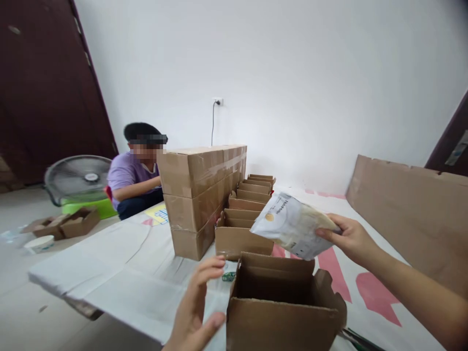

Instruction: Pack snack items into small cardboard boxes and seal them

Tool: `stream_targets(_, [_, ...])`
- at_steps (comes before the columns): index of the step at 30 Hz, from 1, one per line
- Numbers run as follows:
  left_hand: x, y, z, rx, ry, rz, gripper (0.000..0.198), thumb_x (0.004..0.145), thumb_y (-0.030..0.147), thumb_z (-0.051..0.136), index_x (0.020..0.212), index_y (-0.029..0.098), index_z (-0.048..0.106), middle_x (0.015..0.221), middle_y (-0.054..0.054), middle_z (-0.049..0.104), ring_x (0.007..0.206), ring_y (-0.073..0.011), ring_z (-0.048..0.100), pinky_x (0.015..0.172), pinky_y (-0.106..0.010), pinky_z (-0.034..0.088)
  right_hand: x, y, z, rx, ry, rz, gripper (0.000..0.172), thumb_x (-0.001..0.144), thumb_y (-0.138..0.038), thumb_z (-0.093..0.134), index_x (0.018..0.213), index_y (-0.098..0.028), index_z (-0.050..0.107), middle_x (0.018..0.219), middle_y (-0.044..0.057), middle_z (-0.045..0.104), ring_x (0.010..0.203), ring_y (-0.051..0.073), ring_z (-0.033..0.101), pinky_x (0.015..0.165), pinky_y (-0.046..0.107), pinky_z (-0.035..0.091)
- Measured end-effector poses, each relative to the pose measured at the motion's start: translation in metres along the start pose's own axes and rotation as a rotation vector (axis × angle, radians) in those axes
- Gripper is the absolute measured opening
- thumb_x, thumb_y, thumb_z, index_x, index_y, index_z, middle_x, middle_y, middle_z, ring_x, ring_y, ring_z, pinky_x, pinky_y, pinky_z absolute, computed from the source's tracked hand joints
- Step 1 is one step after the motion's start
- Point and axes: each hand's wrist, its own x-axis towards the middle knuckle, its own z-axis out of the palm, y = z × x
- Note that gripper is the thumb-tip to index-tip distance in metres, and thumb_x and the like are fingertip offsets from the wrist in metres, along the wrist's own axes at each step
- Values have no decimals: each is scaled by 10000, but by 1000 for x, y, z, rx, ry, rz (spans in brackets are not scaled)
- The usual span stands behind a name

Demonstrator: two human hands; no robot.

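A dark door (pixel 44 87) stands left of a white wall (pixel 278 73), with pale floor (pixel 16 287) below.

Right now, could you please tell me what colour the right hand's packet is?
The packet is mostly white with dark print, in the head view.

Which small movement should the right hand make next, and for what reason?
Perhaps the right hand should lower the white packet toward the nearest box: the packet is in the air, that box's top is open, and the left hand is beside it.
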Motion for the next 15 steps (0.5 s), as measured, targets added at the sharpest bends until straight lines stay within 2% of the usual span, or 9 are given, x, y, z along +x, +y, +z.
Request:
stream_targets(2, [23,0,-5,-56,69,-80,420,833,471,599,1193,261,552,1257,-118,548,1238,-313,482,1018,-449,415,13,-3,0,16,-14,-45,400,724,-554,681,870,-182,688,825,49,700,776,230,634,660,301,498])
stream_targets(4, [59,1,-3,-38,67,-162,505,782,439,680,1229,253,536,1304,-123,538,1246,-309,482,1032,-445,399,26,-6,3,50,-36,-59,405,716,-556,682,868,-180,680,812,47,702,768,232,641,653,302,498])
stream_targets(6, [103,1,6,-58,10,-194,676,694,426,768,1287,260,488,1373,-130,508,1281,-320,460,1027,-453,405,37,-8,9,63,-47,-73,400,706,-546,688,866,-180,678,807,42,704,767,234,644,648,301,495])
stream_targets(8, [145,-5,21,-103,-102,-248,867,578,392,851,1334,264,446,1414,-128,487,1280,-320,470,1001,-432,434,50,-8,14,39,-41,-102,375,706,-531,686,847,-183,683,786,32,701,756,230,642,636,297,486])
stream_targets(9, [163,-9,29,-148,-181,-287,900,512,367,886,1305,246,478,1368,-129,537,1225,-317,521,968,-415,458,57,-7,16,17,-31,-115,358,705,-521,686,833,-187,686,769,26,697,747,228,640,630,295,482])
stream_targets(10, [179,-15,37,-187,-267,-346,836,478,356,901,1223,209,550,1271,-128,612,1137,-306,582,927,-395,480,65,-6,18,-2,-16,-126,343,699,-511,693,823,-191,688,759,21,694,746,228,640,632,297,481])
stream_targets(11, [191,-22,44,-239,-298,-433,726,444,368,908,1080,165,622,1108,-123,688,994,-286,643,851,-378,508,73,-4,18,-13,6,-139,333,690,-501,703,822,-196,690,769,18,695,761,231,641,648,301,483])
stream_targets(13, [208,-37,53,-328,-246,-550,592,406,411,909,859,131,650,835,-75,718,751,-216,661,721,-336,518,89,3,18,22,87,-138,343,661,-479,736,859,-204,684,840,24,703,829,238,643,719,318,489])
stream_targets(15, [218,-52,58,-362,-158,-572,573,380,445,903,779,137,631,716,-24,687,632,-157,621,652,-296,499,103,11,18,131,164,-78,423,634,-464,770,950,-206,657,931,44,703,895,242,638,799,342,485])
